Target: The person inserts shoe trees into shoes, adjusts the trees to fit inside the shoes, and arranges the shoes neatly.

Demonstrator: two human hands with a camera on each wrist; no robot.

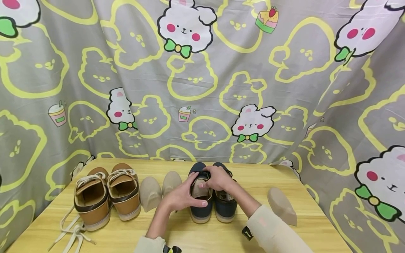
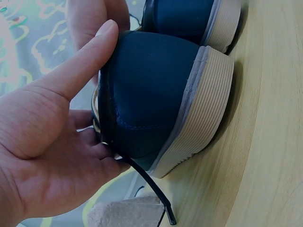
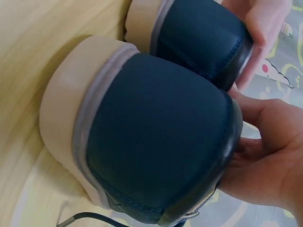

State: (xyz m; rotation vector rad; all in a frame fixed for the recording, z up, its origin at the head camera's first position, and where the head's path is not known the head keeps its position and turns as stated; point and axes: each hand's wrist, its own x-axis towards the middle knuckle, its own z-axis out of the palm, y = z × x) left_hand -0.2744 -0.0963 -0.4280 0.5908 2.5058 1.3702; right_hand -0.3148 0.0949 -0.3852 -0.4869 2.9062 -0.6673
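Observation:
A pair of navy shoes stands side by side, heels toward me: the left shoe and the right shoe. Inside the left shoe's opening a beige shoe insert shows. My left hand grips that shoe, its thumb at the heel collar and its fingers curled along the far-left side. Over the tongue and laces of the same shoe my right hand holds on, thumb reaching into the opening; its fingertips are largely hidden. In the left wrist view a black lace hangs beside the shoe.
Two brown shoes with pale laces trailing stand at the left. Two beige inserts, one rounded and one farther back, lie between the pairs. Another insert lies right on the wooden table. A patterned curtain hangs behind.

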